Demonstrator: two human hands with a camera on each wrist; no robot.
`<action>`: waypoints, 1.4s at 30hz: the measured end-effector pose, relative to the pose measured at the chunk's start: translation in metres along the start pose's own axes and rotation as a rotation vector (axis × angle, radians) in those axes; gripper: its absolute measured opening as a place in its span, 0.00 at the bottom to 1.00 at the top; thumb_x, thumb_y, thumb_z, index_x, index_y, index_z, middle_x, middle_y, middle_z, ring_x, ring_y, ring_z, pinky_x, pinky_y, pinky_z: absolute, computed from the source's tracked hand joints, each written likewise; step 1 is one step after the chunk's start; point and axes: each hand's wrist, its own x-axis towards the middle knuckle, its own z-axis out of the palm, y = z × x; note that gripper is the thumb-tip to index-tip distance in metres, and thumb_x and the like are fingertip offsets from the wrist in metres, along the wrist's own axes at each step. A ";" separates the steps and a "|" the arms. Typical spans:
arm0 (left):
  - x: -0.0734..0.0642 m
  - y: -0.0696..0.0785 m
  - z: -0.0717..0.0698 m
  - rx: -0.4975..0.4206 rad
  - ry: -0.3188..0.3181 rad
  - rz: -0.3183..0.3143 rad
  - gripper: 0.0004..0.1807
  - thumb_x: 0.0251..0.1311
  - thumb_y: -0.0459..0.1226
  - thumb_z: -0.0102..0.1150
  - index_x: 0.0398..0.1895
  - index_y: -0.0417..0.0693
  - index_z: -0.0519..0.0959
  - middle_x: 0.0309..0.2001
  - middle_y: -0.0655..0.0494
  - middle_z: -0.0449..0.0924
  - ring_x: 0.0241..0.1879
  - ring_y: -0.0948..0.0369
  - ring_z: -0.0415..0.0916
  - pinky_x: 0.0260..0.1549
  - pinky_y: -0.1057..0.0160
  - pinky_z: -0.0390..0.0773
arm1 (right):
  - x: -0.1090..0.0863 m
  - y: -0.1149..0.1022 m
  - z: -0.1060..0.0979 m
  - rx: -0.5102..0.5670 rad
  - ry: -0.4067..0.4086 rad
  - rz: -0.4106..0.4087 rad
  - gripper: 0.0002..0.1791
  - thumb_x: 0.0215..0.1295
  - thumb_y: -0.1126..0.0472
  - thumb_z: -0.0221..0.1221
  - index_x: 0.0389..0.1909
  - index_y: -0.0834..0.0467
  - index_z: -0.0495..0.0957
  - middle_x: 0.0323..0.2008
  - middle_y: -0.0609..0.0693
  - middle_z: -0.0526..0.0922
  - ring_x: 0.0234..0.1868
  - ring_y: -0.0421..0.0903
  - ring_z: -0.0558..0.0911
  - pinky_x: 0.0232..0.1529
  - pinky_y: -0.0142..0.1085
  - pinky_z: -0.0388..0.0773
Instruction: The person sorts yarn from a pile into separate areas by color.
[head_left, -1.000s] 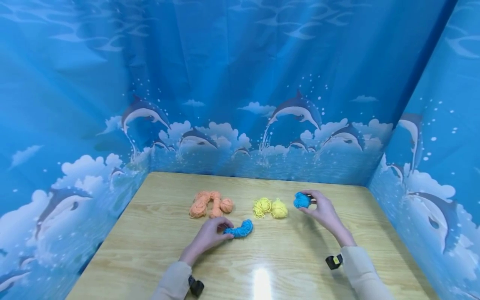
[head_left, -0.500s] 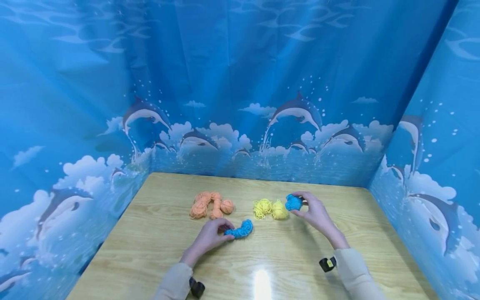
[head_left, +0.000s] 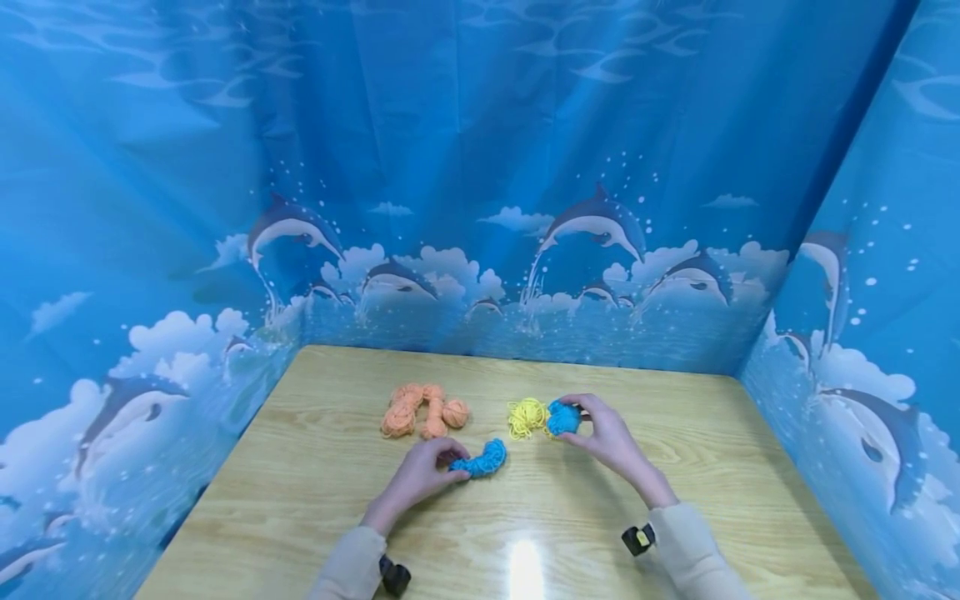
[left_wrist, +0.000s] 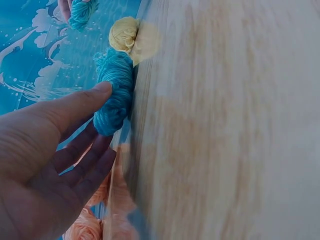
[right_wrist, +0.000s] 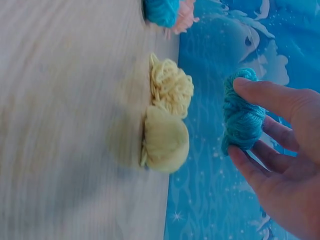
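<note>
My left hand [head_left: 420, 469] pinches one end of a curved blue yarn skein [head_left: 486, 458] low over the table; the thumb lies on it in the left wrist view. My right hand [head_left: 611, 435] grips a second blue yarn bundle [right_wrist: 244, 111] between thumb and fingers, held above the table in the right wrist view. In the head view this bundle overlaps a round yellow yarn ball [right_wrist: 167, 142], hiding most of it. Beside that ball lies a loose, loopy yellow yarn bundle [head_left: 527, 417].
Left of the yellow yarn, several orange yarn pieces lie on the wooden table [head_left: 300, 467]: a curved skein [head_left: 401, 410], a short upright-lying one [head_left: 434, 414] and a ball [head_left: 455, 413]. A blue dolphin-print curtain [head_left: 450, 208] stands behind the table.
My right hand has moved left with its blue yarn bundle, from right of the yellow ball to in front of it in view. My left hand and its skein have stayed put.
</note>
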 end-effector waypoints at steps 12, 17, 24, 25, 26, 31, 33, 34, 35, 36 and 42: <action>0.000 0.000 0.000 -0.008 -0.010 0.010 0.11 0.58 0.41 0.73 0.44 0.54 0.85 0.41 0.64 0.84 0.42 0.63 0.81 0.43 0.61 0.82 | -0.003 -0.016 0.026 0.028 -0.048 0.011 0.32 0.52 0.68 0.75 0.60 0.57 0.78 0.56 0.54 0.80 0.55 0.54 0.81 0.54 0.47 0.83; 0.001 -0.001 0.000 -0.002 -0.009 0.026 0.11 0.58 0.41 0.73 0.44 0.56 0.86 0.42 0.65 0.84 0.43 0.63 0.81 0.43 0.62 0.81 | -0.005 -0.019 0.036 0.037 -0.092 0.009 0.31 0.54 0.66 0.75 0.60 0.55 0.78 0.56 0.51 0.81 0.55 0.53 0.81 0.55 0.47 0.83; 0.001 -0.001 0.000 0.006 -0.011 0.033 0.11 0.59 0.41 0.73 0.45 0.55 0.86 0.43 0.64 0.85 0.44 0.61 0.81 0.45 0.60 0.82 | -0.009 -0.021 0.049 0.024 -0.142 -0.023 0.31 0.54 0.62 0.75 0.60 0.55 0.78 0.56 0.50 0.81 0.54 0.50 0.81 0.55 0.48 0.82; 0.001 -0.001 0.000 0.005 -0.012 0.033 0.11 0.59 0.41 0.73 0.45 0.55 0.86 0.43 0.64 0.85 0.45 0.61 0.81 0.45 0.60 0.82 | -0.009 -0.021 0.051 0.019 -0.143 -0.030 0.31 0.53 0.62 0.75 0.59 0.55 0.78 0.56 0.50 0.81 0.54 0.50 0.81 0.55 0.48 0.82; 0.001 -0.001 0.000 0.004 -0.013 0.032 0.11 0.59 0.41 0.73 0.45 0.55 0.86 0.43 0.64 0.85 0.44 0.61 0.81 0.45 0.60 0.82 | -0.010 -0.021 0.052 0.013 -0.146 -0.040 0.31 0.52 0.62 0.76 0.59 0.56 0.78 0.55 0.50 0.81 0.53 0.50 0.81 0.55 0.48 0.81; 0.001 0.000 0.000 0.006 -0.017 0.034 0.11 0.59 0.42 0.73 0.45 0.56 0.86 0.43 0.64 0.85 0.44 0.61 0.81 0.44 0.61 0.81 | -0.011 -0.021 0.059 -0.032 -0.156 -0.071 0.30 0.51 0.61 0.76 0.57 0.57 0.79 0.54 0.52 0.82 0.53 0.52 0.81 0.57 0.50 0.81; 0.001 0.000 -0.001 0.005 -0.021 0.034 0.11 0.59 0.42 0.73 0.45 0.56 0.86 0.43 0.64 0.85 0.44 0.61 0.80 0.44 0.61 0.81 | -0.012 -0.022 0.061 -0.044 -0.162 -0.058 0.30 0.51 0.61 0.76 0.57 0.57 0.79 0.53 0.52 0.82 0.53 0.52 0.81 0.57 0.50 0.80; 0.001 0.000 -0.001 0.004 -0.022 0.033 0.11 0.59 0.42 0.73 0.45 0.56 0.87 0.42 0.65 0.84 0.44 0.62 0.80 0.43 0.62 0.81 | -0.012 -0.023 0.062 -0.051 -0.165 -0.049 0.30 0.51 0.61 0.76 0.56 0.58 0.79 0.53 0.52 0.82 0.54 0.52 0.81 0.58 0.51 0.80; 0.001 0.000 -0.001 0.003 -0.024 0.033 0.12 0.59 0.42 0.73 0.45 0.56 0.87 0.42 0.65 0.84 0.43 0.62 0.80 0.43 0.62 0.80 | -0.012 -0.023 0.062 -0.056 -0.167 -0.041 0.30 0.51 0.61 0.76 0.56 0.58 0.79 0.53 0.52 0.82 0.54 0.53 0.81 0.58 0.51 0.80; 0.001 0.000 -0.001 0.003 -0.025 0.033 0.12 0.59 0.42 0.73 0.45 0.56 0.87 0.42 0.65 0.84 0.43 0.62 0.80 0.43 0.62 0.80 | -0.012 -0.024 0.063 -0.058 -0.170 -0.029 0.30 0.51 0.62 0.76 0.56 0.58 0.79 0.52 0.53 0.82 0.54 0.53 0.81 0.58 0.51 0.79; 0.001 -0.002 0.001 0.007 -0.032 0.038 0.12 0.59 0.43 0.72 0.46 0.55 0.86 0.43 0.64 0.85 0.44 0.62 0.80 0.44 0.62 0.81 | -0.013 -0.025 0.069 -0.057 -0.187 -0.004 0.29 0.51 0.62 0.76 0.55 0.59 0.79 0.53 0.55 0.81 0.55 0.55 0.80 0.59 0.52 0.79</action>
